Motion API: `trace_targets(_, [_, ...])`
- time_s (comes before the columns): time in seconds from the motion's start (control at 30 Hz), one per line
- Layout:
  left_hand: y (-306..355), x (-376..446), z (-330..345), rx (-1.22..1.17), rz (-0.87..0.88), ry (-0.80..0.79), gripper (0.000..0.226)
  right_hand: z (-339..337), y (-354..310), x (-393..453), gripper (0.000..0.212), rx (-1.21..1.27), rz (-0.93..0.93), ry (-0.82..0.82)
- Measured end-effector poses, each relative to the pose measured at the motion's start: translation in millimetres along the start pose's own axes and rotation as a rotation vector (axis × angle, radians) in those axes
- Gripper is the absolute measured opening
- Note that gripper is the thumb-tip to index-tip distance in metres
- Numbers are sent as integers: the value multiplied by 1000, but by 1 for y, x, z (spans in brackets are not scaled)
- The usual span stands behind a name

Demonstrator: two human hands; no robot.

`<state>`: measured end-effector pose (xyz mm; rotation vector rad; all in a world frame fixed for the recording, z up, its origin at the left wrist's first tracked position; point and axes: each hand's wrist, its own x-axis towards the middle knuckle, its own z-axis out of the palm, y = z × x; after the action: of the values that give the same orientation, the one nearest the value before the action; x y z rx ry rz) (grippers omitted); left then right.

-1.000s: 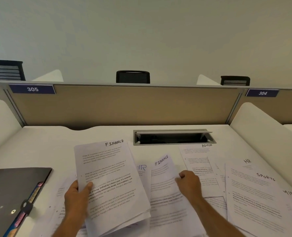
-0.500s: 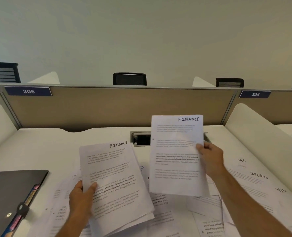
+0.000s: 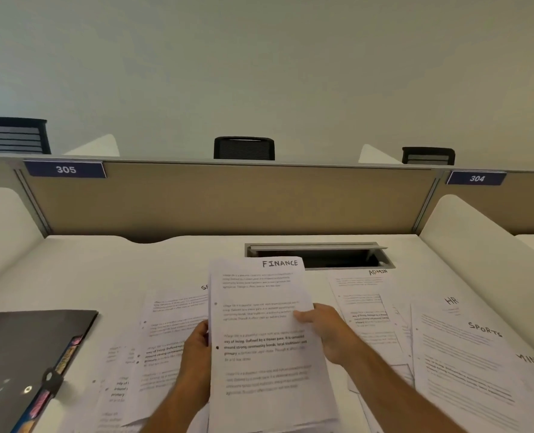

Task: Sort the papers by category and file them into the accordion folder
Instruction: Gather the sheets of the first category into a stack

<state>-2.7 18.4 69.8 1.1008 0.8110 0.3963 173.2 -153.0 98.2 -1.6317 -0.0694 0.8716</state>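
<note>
A stack of white sheets headed FINANCE (image 3: 265, 339) is held up over the desk. My left hand (image 3: 196, 364) grips its left edge and my right hand (image 3: 325, 329) pinches its right edge, thumb on the top sheet. Under and around it, loose papers lie spread on the desk: one marked ADMIN (image 3: 362, 295), one marked HR (image 3: 440, 310), one marked SPORTS (image 3: 468, 364), and more to the left (image 3: 165, 339). The dark accordion folder (image 3: 31, 348) lies shut at the left, with coloured tabs showing along its edge.
A metal cable slot (image 3: 318, 256) is set into the white desk (image 3: 103, 270) behind the papers. A tan partition (image 3: 228, 198) closes off the back, and white dividers stand at the left (image 3: 3, 220) and right (image 3: 478, 232).
My right hand picked a FINANCE sheet off the desk, lifted it, and brought it onto the stack in my left hand. Both hands now hold the one stack, shifted to the right.
</note>
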Motion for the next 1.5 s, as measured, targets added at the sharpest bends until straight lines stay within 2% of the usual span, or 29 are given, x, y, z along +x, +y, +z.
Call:
trace_targets(0.07, [0,-2,-1,18,-8,-24,18,-1,3,1,22,-55,3,-31])
trace_targets(0.13, [-2,-1,-2,142,21,-39,17,-4,5,2,26,-111,-36,-5])
trace_targets(0.23, [-9,7,-18,437,220,35,11,-20,7,7,27,-145,-91,80])
trace_targets(0.27, [-13,11,-29,636,331,91,22,-28,9,9,28,-135,-97,111])
trace_targets(0.33, [-23,20,-58,1201,441,222,61,-45,12,13,33,-98,-96,163])
trace_targets(0.4, [-34,25,-80,1593,327,206,95,-61,15,17,36,-59,-92,211])
trace_targets(0.43, [-39,27,-86,1656,244,148,108,-68,16,18,37,-34,-94,238])
trace_targets(0.53, [-53,25,-80,1601,83,-1,121,-83,19,23,43,68,-102,309])
trace_targets(0.73, [-65,11,-15,1569,97,-174,80,-90,19,29,44,153,-105,347])
trace_targets(0.83, [-68,9,2,1528,206,-253,66,-88,18,30,43,164,-105,340])
trace_targets(0.93, [-63,10,-2,1300,374,-247,58,-87,18,30,41,170,-110,338])
trace_targets(1.0, [-58,13,-15,1218,379,-198,58,-88,19,30,40,176,-117,336])
trace_targets(1.13, [-56,26,-48,1390,377,-149,59,-91,22,29,40,185,-132,338])
trace_targets(1.2, [-54,31,-60,1430,347,-161,66,-92,23,29,40,187,-132,342])
trace_targets(1.3, [-49,38,-72,1523,325,-189,90,-92,23,30,41,177,-133,346])
trace_targets(1.5, [-41,37,-73,1598,204,-146,158,-90,23,30,41,184,-134,329])
